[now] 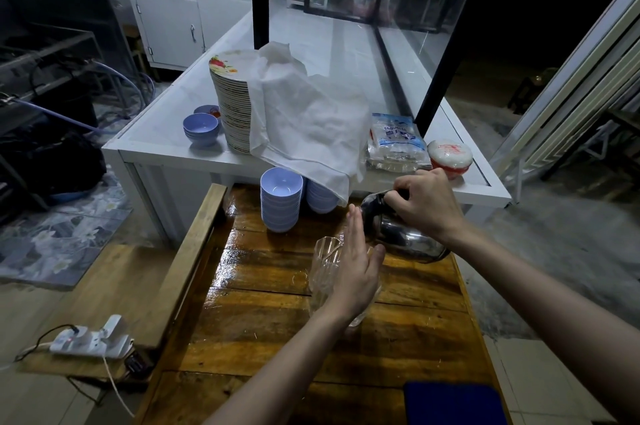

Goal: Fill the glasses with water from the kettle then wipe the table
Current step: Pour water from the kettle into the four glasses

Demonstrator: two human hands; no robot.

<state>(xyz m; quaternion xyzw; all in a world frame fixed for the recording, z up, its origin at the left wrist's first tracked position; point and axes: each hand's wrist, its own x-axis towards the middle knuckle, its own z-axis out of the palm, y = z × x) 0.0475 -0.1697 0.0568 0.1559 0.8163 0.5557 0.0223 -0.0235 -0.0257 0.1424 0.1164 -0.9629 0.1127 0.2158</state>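
A shiny steel kettle [403,234] is tilted over the far right of the wooden table [263,327], and my right hand [427,204] grips its dark handle from above. Clear ribbed glasses [325,265] stand close together on the table in front of the kettle. My left hand [356,265] rests against their right side with fingers straight and thumb around them, hiding part of the glass. A dark blue cloth [450,402] lies at the table's near right corner. The spout and any water stream are hidden.
Two stacks of blue bowls [280,201] stand at the table's far edge. Behind is a white counter [166,147] with stacked plates [232,105] under a white cloth [311,123], a plastic bag and a red-white lidded bowl. A power strip [90,343] lies on the left bench.
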